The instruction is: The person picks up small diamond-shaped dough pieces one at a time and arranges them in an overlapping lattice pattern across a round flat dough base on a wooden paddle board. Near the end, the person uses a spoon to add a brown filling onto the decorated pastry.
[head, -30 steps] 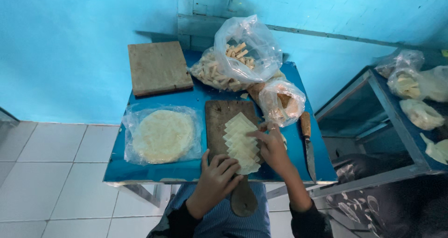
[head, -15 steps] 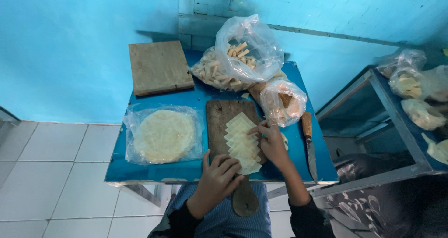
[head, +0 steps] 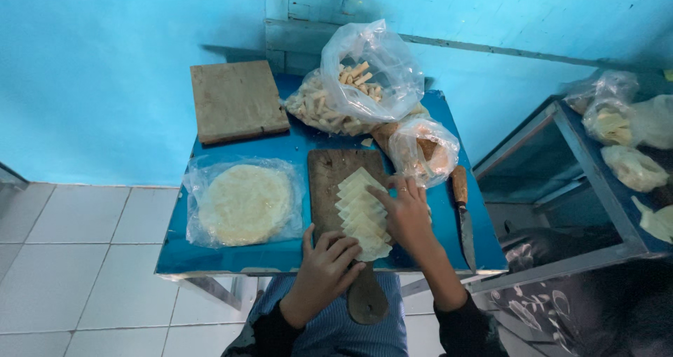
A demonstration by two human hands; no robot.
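A wooden cutting board (head: 328,182) with a handle lies on the blue table (head: 175,255). On it sits a row of overlapping pale square dough sheets (head: 359,201). My left hand (head: 326,266) rests on the near end of the row, fingers curled on the lowest sheets. My right hand (head: 405,213) lies on the right side of the row, fingers spread flat on the sheets. Neither hand lifts anything.
A plastic bag of round flat wrappers (head: 244,203) lies left of the board. A second wooden board (head: 237,101) sits at the back left. Bags of rolled snacks (head: 350,91) and a smaller bag (head: 423,150) stand behind. A knife (head: 463,213) lies at the right. A metal rack (head: 596,182) holds more bags.
My right hand has shifted slightly over the sheets, and the left hand has stayed at the near end of the row. Nothing else has moved.
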